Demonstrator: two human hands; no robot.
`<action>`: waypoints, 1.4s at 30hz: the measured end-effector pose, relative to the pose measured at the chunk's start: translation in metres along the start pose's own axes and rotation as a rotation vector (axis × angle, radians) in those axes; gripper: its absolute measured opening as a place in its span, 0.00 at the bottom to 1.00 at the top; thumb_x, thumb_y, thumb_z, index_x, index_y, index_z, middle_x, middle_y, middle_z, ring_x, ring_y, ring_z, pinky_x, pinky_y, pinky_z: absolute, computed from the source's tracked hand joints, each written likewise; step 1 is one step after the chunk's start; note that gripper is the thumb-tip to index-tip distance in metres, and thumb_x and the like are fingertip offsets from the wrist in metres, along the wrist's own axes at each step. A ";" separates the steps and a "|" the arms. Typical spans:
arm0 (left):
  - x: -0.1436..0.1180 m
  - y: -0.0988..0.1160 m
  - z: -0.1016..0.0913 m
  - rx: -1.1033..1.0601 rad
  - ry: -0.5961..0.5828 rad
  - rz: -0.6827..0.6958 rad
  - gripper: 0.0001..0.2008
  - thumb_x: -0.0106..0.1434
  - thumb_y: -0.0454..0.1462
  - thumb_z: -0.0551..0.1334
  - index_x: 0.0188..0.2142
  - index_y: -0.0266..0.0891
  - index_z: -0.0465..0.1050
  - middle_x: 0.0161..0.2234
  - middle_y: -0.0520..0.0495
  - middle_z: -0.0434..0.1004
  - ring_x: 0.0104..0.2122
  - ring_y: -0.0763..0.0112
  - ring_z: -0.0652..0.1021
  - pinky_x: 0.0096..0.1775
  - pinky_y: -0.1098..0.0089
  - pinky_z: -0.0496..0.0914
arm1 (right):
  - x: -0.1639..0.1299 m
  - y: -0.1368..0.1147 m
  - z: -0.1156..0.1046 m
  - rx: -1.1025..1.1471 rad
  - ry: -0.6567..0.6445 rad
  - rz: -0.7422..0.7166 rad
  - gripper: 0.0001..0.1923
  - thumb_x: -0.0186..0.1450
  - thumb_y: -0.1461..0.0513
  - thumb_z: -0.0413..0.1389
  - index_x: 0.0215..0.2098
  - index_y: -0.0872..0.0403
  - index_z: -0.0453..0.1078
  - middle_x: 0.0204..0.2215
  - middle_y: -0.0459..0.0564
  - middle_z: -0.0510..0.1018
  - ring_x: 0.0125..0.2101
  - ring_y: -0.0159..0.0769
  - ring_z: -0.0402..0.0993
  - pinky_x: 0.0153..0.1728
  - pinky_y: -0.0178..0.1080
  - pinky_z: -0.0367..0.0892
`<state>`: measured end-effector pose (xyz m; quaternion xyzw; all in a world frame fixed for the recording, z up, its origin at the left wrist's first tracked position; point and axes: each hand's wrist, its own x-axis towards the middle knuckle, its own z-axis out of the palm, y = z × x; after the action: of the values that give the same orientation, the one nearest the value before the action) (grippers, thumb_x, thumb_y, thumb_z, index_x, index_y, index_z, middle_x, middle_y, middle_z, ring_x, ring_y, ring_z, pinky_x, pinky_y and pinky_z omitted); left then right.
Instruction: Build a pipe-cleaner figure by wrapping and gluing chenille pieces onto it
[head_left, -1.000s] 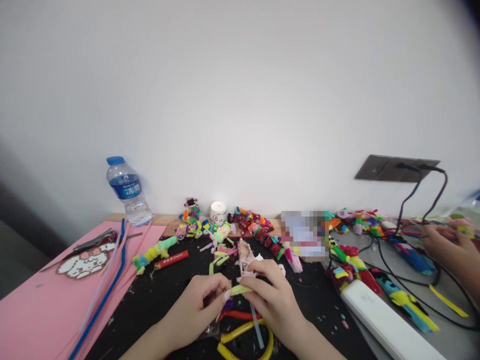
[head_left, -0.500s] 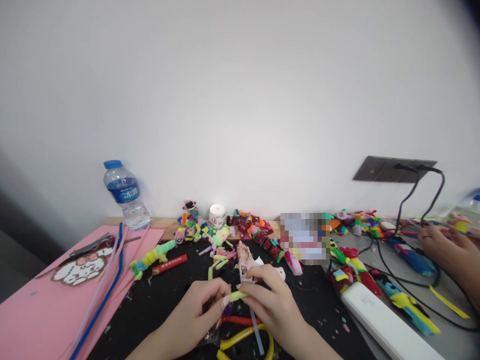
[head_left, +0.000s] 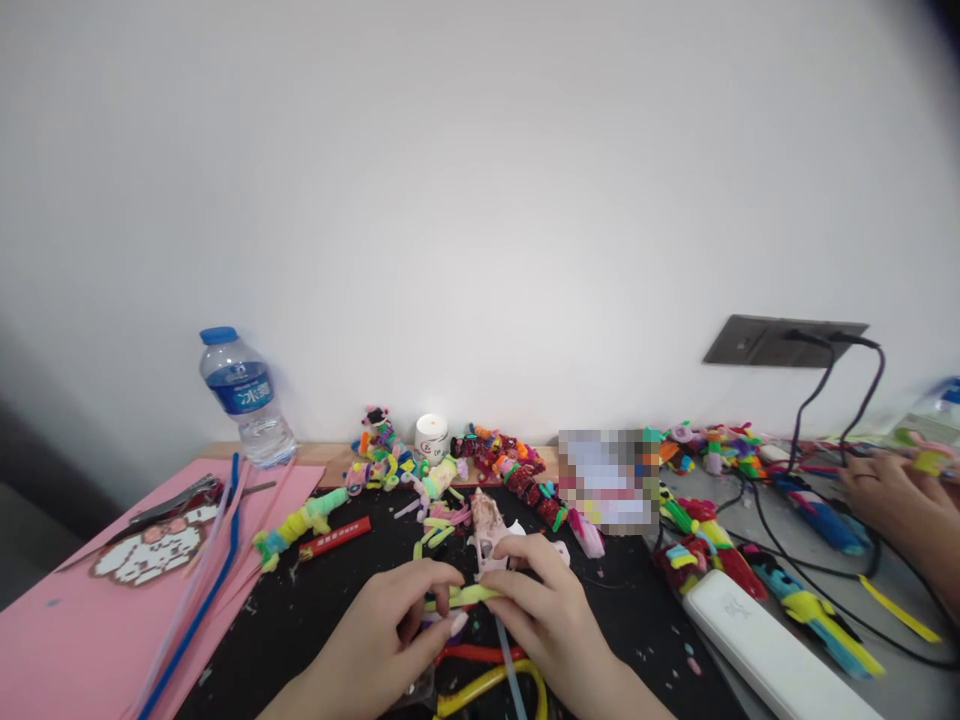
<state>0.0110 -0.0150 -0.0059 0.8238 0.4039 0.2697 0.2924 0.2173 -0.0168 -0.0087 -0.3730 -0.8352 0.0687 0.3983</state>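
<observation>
A short yellow-green pipe cleaner [head_left: 471, 595] is stretched between my two hands. My right hand [head_left: 546, 598] pinches its right end between thumb and fingers. At the other end my left hand [head_left: 397, 622] curls its fingers around the strip, thumb and index tip a little apart. Just beyond my fingers lies a pale pink glue gun [head_left: 487, 530] with a stained nozzle, partly hidden by my right hand. Below my hands, a translucent glue stick [head_left: 512, 668] crosses red [head_left: 480, 654] and yellow [head_left: 480, 690] pipe cleaners. Short yellow-green pieces [head_left: 430, 538] lie ahead of my left hand.
Pipe-cleaner figures [head_left: 517, 465] line the wall beside a paper cup [head_left: 431, 440]. A water bottle [head_left: 247, 395] stands left, behind pink sheets [head_left: 67, 620]. On the right are a white power bank [head_left: 772, 650], black cables [head_left: 806, 400] and another person's hand [head_left: 900, 510].
My left thumb and index finger have parted, and more of the yellow-green pipe cleaner shows between my hands. My right hand keeps its pinch. The view has shifted slightly.
</observation>
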 end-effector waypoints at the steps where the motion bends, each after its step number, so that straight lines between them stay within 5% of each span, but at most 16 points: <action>1: 0.000 -0.001 0.000 0.022 0.001 0.018 0.10 0.61 0.36 0.56 0.43 0.41 0.66 0.29 0.53 0.71 0.20 0.78 0.67 0.26 0.78 0.63 | 0.000 0.000 0.000 0.005 -0.001 -0.004 0.08 0.63 0.66 0.52 0.38 0.53 0.71 0.37 0.52 0.70 0.36 0.35 0.68 0.34 0.36 0.67; 8: 0.002 -0.012 0.004 0.137 0.085 0.202 0.07 0.64 0.35 0.53 0.40 0.42 0.69 0.33 0.51 0.76 0.31 0.73 0.76 0.34 0.78 0.67 | 0.002 -0.002 0.000 0.022 -0.022 -0.002 0.08 0.62 0.66 0.53 0.38 0.53 0.71 0.38 0.52 0.70 0.38 0.36 0.68 0.37 0.35 0.67; 18: 0.002 -0.013 0.004 0.245 0.119 0.310 0.08 0.66 0.35 0.51 0.39 0.41 0.68 0.32 0.50 0.77 0.29 0.72 0.77 0.31 0.77 0.68 | 0.005 -0.002 -0.002 0.061 -0.066 -0.023 0.08 0.61 0.68 0.53 0.37 0.53 0.71 0.37 0.52 0.70 0.37 0.36 0.68 0.37 0.35 0.68; 42: 0.003 -0.014 0.007 0.216 0.149 0.326 0.08 0.65 0.34 0.51 0.37 0.40 0.69 0.30 0.49 0.78 0.27 0.72 0.77 0.31 0.77 0.69 | 0.006 -0.001 -0.001 0.035 -0.065 -0.014 0.07 0.61 0.67 0.53 0.36 0.52 0.71 0.36 0.52 0.71 0.37 0.35 0.70 0.36 0.34 0.69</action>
<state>0.0104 -0.0070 -0.0192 0.8825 0.3125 0.3289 0.1242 0.2151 -0.0134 -0.0045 -0.3578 -0.8489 0.0928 0.3779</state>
